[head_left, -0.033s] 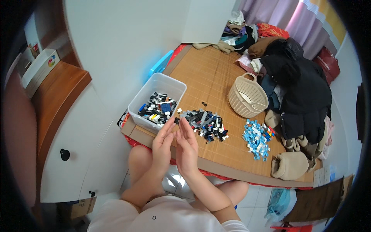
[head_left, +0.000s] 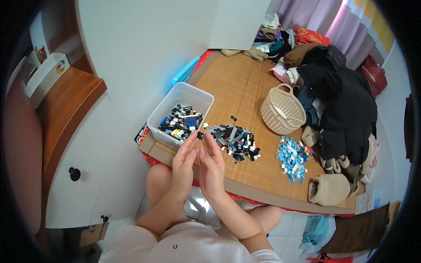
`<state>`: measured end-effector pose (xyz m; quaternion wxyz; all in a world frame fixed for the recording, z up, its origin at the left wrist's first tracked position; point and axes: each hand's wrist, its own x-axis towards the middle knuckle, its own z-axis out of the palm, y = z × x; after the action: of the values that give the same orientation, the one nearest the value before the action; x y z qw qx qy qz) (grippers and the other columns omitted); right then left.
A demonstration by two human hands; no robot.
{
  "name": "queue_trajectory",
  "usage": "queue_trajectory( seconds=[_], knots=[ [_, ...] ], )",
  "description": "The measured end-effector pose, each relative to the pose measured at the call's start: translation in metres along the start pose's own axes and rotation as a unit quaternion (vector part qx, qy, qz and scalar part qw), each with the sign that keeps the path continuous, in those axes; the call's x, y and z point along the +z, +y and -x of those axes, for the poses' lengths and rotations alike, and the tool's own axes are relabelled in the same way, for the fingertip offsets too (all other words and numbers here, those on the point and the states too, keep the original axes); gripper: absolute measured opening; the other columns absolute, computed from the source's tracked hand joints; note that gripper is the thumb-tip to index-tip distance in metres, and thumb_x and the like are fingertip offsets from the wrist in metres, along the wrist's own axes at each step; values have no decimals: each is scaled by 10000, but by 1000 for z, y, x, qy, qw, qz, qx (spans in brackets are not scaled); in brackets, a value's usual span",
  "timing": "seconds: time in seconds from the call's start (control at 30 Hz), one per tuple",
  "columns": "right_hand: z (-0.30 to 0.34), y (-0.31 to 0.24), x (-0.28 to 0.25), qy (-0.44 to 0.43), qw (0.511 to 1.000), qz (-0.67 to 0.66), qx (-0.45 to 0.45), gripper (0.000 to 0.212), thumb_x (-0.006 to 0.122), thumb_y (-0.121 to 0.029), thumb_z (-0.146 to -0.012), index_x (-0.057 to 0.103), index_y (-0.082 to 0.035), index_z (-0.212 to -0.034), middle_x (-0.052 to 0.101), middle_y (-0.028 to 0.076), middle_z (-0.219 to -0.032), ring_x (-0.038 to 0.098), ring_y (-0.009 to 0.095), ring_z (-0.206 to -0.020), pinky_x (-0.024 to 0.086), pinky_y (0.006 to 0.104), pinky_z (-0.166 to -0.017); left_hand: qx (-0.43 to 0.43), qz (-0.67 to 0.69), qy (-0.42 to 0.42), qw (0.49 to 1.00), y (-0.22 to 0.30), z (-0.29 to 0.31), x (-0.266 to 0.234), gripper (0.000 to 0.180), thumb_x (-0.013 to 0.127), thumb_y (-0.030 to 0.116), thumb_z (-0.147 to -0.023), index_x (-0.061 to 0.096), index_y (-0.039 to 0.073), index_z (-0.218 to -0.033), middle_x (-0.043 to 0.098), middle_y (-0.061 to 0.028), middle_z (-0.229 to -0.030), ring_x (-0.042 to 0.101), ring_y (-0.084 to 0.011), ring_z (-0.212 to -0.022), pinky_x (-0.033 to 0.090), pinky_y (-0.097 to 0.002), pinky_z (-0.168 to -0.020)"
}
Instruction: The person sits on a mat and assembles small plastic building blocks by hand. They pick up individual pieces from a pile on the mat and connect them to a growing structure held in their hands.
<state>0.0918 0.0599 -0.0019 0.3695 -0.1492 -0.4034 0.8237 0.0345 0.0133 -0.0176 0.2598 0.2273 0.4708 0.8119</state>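
Observation:
Both of my hands are raised at the near edge of the mat, thumbs up and fingers nearly straight. Between the fingertips of my left hand (head_left: 183,163) and my right hand (head_left: 212,165) is a small black toy brick (head_left: 200,135). Just beyond them spreads a pile of loose black, grey and white toy bricks (head_left: 234,140). On the left stands a clear plastic bin (head_left: 203,97) holding more mixed bricks, with a dark blue piece (head_left: 190,122) on top.
To the right lie a heap of light blue and white pieces (head_left: 291,162) and a colourful puzzle cube (head_left: 306,153). Behind them stands a beige basket (head_left: 274,114). Piled clothes (head_left: 346,105) line the right side. A white cabinet (head_left: 118,109) borders the left.
The whole view has shifted very slightly. My hands stay together around the black brick, with hardly any movement.

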Motion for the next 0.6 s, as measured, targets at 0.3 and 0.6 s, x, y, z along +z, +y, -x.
queue_trajectory(
  seconds=[0.3, 0.6],
  knots=[
    [-17, 14, 25, -47, 999, 17, 18, 518, 466, -25, -847, 317, 1, -1342, 310, 93, -1390, 248, 177, -1308, 210, 305, -1061, 21, -20, 25, 999, 17, -18, -27, 447, 373, 83, -858, 411, -3, -1295, 400, -155, -1332, 354, -220, -1255, 302, -323, -1008],
    [-21, 18, 26, -36, 999, 33, 23, 534, 429, 23, -813, 338, -7, -1339, 321, 90, -1385, 262, 161, -1296, 180, 297, -1065, 33, -67, 68, 995, 24, -14, -26, 460, 371, -9, -848, 399, -1, -1308, 439, -128, -1273, 408, -167, -1175, 307, -265, -965]
  ],
)
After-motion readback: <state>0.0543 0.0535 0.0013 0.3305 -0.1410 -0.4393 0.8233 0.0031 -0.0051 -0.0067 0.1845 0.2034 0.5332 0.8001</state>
